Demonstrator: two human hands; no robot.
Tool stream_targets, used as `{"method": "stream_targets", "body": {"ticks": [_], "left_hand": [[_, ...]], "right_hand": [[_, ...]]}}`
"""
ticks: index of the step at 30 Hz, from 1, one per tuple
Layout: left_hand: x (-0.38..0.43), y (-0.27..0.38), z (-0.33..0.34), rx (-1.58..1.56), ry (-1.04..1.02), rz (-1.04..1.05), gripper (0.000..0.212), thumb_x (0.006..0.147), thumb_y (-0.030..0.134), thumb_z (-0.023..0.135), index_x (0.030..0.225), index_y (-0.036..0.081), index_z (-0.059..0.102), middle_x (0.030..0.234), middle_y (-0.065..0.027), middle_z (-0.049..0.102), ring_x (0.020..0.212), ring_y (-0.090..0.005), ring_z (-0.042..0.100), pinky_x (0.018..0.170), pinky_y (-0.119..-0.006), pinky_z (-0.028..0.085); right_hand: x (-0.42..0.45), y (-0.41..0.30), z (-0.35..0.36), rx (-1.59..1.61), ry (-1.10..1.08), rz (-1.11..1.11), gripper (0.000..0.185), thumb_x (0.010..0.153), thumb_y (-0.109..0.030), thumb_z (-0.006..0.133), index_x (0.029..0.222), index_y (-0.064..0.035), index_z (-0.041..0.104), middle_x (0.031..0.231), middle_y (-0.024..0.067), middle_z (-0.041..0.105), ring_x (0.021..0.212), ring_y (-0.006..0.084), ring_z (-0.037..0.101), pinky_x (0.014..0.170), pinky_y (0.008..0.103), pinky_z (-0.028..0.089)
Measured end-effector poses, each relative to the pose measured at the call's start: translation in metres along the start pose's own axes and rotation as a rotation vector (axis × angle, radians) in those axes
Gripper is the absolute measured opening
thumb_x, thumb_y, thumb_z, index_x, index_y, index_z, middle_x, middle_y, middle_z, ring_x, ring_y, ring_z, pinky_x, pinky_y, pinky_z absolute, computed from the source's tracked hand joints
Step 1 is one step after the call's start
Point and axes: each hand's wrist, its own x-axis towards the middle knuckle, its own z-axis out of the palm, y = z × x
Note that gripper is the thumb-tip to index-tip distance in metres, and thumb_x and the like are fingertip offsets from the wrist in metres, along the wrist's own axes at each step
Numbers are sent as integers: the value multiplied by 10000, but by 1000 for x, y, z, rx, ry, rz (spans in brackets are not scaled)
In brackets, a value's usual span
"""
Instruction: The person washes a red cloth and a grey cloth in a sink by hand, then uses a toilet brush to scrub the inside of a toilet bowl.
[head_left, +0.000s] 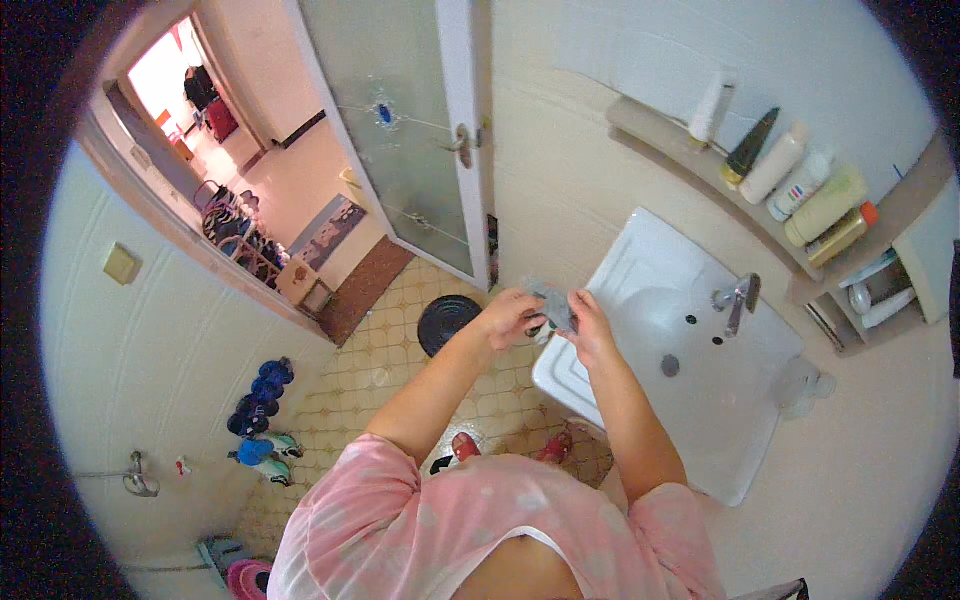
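Both hands are raised in front of my body, just left of the white washbasin (637, 262). Between them stretches a thin, crumpled grey piece of cloth or plastic (556, 306); which of the two it is I cannot tell. My left hand (512, 319) grips its left side with bent fingers. On its right edge, my right hand (590, 324) pinches it close to the basin's left rim. Something small, dark and white (541, 330) shows just under the grey piece, too blurred to name.
A chrome tap (739, 300) stands at the basin's back edge. Several bottles and tubes (776, 161) line the wall shelf (675, 161). A round black object (448, 324) sits on the tiled floor (360, 390). The glazed door (390, 112) stands open, and shoes (274, 450) lie by the left wall.
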Motion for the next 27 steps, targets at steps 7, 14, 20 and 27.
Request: {"method": "stream_targets", "body": {"ticks": [7, 14, 20, 27], "left_hand": [[-69, 46, -68, 658, 240, 212, 298, 575, -11, 556, 857, 50, 480, 731, -28, 496, 695, -107, 467, 583, -206, 373], [-96, 70, -131, 845, 165, 199, 306, 602, 43, 614, 887, 54, 507, 810, -26, 523, 729, -120, 489, 624, -242, 399], [-88, 65, -124, 590, 242, 123, 226, 724, 153, 542, 926, 61, 500, 854, -32, 529, 762, -120, 490, 668, -280, 398], [-42, 56, -78, 54, 219, 134, 300, 823, 344, 371, 985, 124, 494, 905, 19, 522, 816, -100, 459, 700, -268, 344]], "right_hand": [[41, 57, 98, -313, 58, -370, 314, 758, -256, 531, 949, -40, 408, 834, 88, 494, 748, 151, 464, 671, 269, 380], [40, 55, 157, -315, -90, -323, 341, 717, -202, 590, 949, -46, 395, 838, 81, 500, 731, 138, 458, 618, 270, 387], [37, 49, 159, -247, -108, -415, 373, 703, -170, 600, 993, -65, 390, 919, 74, 479, 760, 135, 460, 602, 252, 402], [29, 35, 93, -148, -31, -268, 384, 691, -156, 604, 1006, -58, 407, 961, 78, 467, 829, 155, 466, 644, 264, 422]]}}
